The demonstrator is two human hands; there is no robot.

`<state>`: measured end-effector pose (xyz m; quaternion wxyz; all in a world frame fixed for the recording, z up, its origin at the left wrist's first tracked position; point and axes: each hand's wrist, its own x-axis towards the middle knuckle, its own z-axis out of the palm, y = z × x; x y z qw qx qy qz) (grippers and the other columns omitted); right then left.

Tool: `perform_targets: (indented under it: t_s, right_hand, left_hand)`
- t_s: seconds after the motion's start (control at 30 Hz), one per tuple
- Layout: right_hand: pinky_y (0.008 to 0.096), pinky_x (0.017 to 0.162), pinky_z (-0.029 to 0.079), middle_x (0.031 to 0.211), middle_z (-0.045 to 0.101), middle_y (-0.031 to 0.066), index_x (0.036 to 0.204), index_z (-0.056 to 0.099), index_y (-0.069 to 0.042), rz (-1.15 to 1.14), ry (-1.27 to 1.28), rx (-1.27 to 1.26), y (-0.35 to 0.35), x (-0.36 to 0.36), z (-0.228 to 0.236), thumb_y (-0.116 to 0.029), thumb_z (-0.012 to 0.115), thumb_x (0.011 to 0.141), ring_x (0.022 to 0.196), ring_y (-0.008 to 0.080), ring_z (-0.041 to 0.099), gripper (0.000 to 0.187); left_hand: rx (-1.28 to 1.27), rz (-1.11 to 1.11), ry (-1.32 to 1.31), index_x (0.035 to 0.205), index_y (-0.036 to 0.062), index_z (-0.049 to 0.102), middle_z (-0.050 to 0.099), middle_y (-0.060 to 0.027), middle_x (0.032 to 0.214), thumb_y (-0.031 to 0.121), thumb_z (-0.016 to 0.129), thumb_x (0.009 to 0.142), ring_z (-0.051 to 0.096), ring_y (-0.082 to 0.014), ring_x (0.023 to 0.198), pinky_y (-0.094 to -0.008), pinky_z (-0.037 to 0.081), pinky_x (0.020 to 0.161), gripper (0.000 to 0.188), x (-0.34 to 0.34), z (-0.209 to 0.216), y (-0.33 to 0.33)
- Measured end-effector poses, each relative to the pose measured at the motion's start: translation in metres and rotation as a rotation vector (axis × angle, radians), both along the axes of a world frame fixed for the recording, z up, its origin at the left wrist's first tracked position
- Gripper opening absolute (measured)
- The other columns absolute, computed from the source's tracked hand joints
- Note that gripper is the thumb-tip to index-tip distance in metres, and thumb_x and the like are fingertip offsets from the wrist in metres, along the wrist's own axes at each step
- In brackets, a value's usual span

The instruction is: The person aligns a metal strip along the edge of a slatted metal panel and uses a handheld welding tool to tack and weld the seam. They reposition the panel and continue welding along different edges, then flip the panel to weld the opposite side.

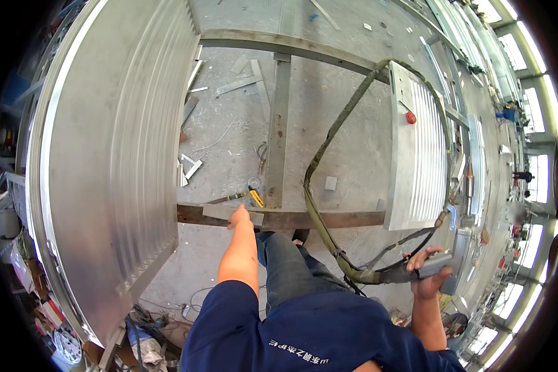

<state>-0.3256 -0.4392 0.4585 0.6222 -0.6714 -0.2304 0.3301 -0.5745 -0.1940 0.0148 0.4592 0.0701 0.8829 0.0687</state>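
My left hand reaches down to a flat metal plate lying on the near brown steel beam. Its fingers look closed at the plate's edge, partly hidden by the hand itself. Just beyond lies a yellow and black hand tool on the floor side of the beam. Out to the right, my right hand is wrapped round a grey boxy hand tool. A thick cable in a green fabric sleeve runs from that tool and loops up over the frame.
A large ribbed metal panel stands along the left. At the right end of the beams rests a smaller ribbed panel with a red round item on it. Metal offcuts and pliers-like tool lie on the floor.
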Motion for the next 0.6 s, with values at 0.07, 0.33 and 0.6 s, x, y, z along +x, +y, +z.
perform_targets:
  t_s: [0.07,0.33,0.6]
  right_hand:
    - [0.0487,0.090,0.050,0.074,0.055,0.0012,0.115,0.047,-0.010,0.056,0.048,0.052,0.018,0.003,-0.009,-0.083,0.052,0.079,0.070,0.0175,0.061,0.082]
    - [0.0486,0.094,0.048,0.077,0.056,0.0007,0.118,0.047,-0.009,0.135,0.059,0.076,0.022,0.002,-0.009,-0.080,0.053,0.080,0.072,0.0165,0.061,0.081]
    - [0.0453,0.091,0.049,0.077,0.055,0.0010,0.116,0.047,-0.008,0.151,0.059,0.110,0.036,-0.006,-0.013,-0.075,0.061,0.081,0.072,0.0156,0.060,0.077]
  left_hand:
    - [0.150,0.135,-0.273,0.138,-0.0069,0.043,0.049,-0.0227,0.135,0.044,0.075,0.083,0.053,-0.0400,0.120,-0.0492,0.046,0.099,0.082,-0.040,-0.040,0.026]
    - [0.290,-0.350,-0.658,0.129,0.0012,0.057,0.066,-0.0136,0.115,0.037,0.068,0.092,0.064,-0.0284,0.105,-0.0403,0.049,0.093,0.053,-0.051,0.030,0.056]
    - [1.390,-1.183,-0.001,0.116,0.0001,0.063,0.068,-0.0153,0.105,0.014,0.081,0.077,0.065,-0.0300,0.104,-0.0390,0.049,0.093,0.045,-0.085,0.399,0.105]
